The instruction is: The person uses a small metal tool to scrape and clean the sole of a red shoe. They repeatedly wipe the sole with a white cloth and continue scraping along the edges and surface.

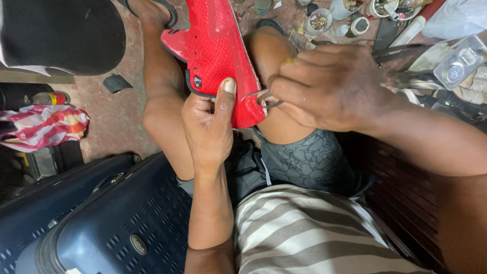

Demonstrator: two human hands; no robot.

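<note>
1. We saw a dark suitcase [127,223] lying at the lower left.
2. Our left hand [208,122] was clamped on the red shoe [218,56], which rested between the knees.
3. Our right hand [324,86] pinched a thin metal tool [261,97] touching the shoe's edge.

Your left hand [210,124] gripped a red textured shoe [218,56] braced between your knees, while your right hand [324,86] pressed a thin metal tool [264,99] against its edge.
</note>
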